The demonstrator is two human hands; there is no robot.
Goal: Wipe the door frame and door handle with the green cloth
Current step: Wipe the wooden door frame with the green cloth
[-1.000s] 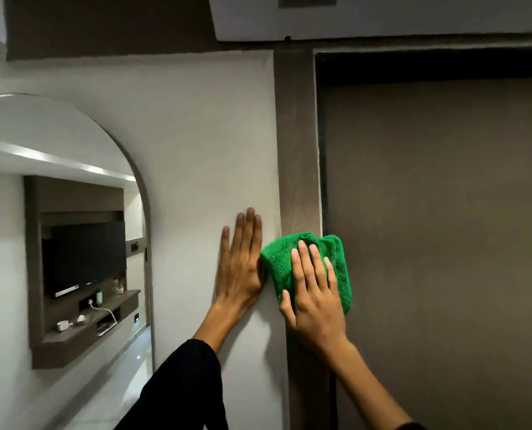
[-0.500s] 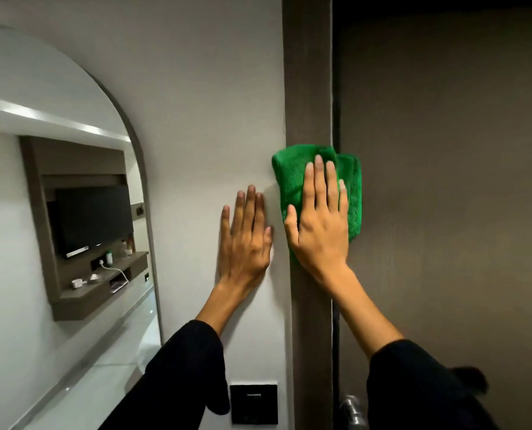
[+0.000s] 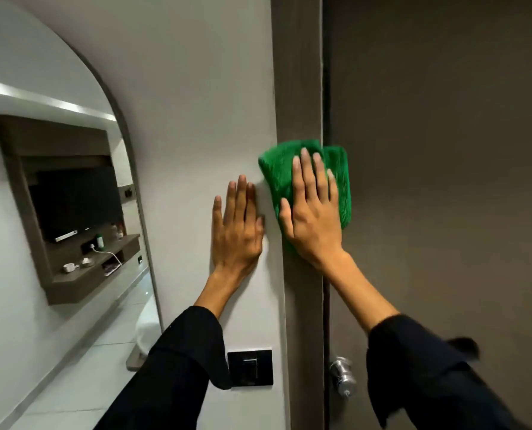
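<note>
While our right hand [image 3: 312, 218] presses the green cloth [image 3: 305, 178] flat, fingers spread, against the door frame [image 3: 299, 72], our left hand [image 3: 238, 228] lies open on the wall [image 3: 196, 88]. Below, the door handle [image 3: 342, 377] sits untouched. We read no writing.
</note>
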